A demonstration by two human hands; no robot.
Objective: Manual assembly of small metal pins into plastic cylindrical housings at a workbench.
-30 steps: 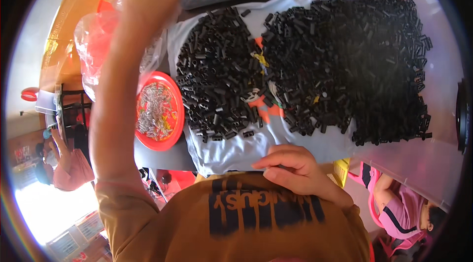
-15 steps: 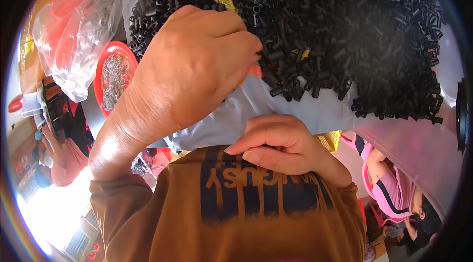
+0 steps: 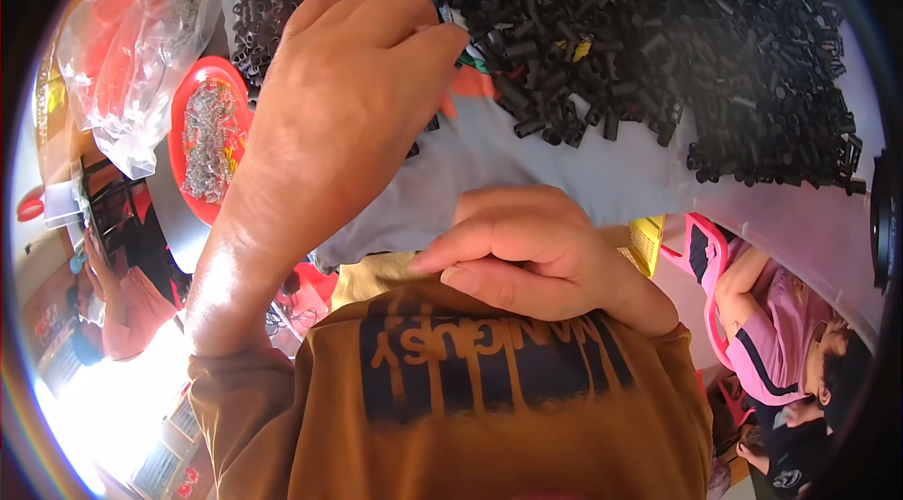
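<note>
My left hand [image 3: 362, 91] reaches over the near edge of a wide heap of small black plastic tubes [image 3: 602, 39]. Its fingers are curled inward, and their tips are hidden behind the back of the hand, so what they hold cannot be made out. Lower down, my right hand [image 3: 531, 251] hovers close to my brown shirt [image 3: 320, 387], by the near edge of the cloth. Its fingers are closed, with thumb and forefinger close together. Anything between them is hidden or too small to name.
A red bowl [image 3: 179, 138] of small shiny metal pieces stands left of my left forearm. Beyond it lies a clear plastic bag [image 3: 132, 77]. Grey cloth [image 3: 574, 166] covers the table under the heap. A yellow basket [image 3: 647, 241] and a seated person in pink [image 3: 781, 331] are at right.
The whole view has shifted a little, with the heap now higher in it. My left hand has drawn slightly left, baring more of an orange-red patch. My right hand stays closed near the shirt.
</note>
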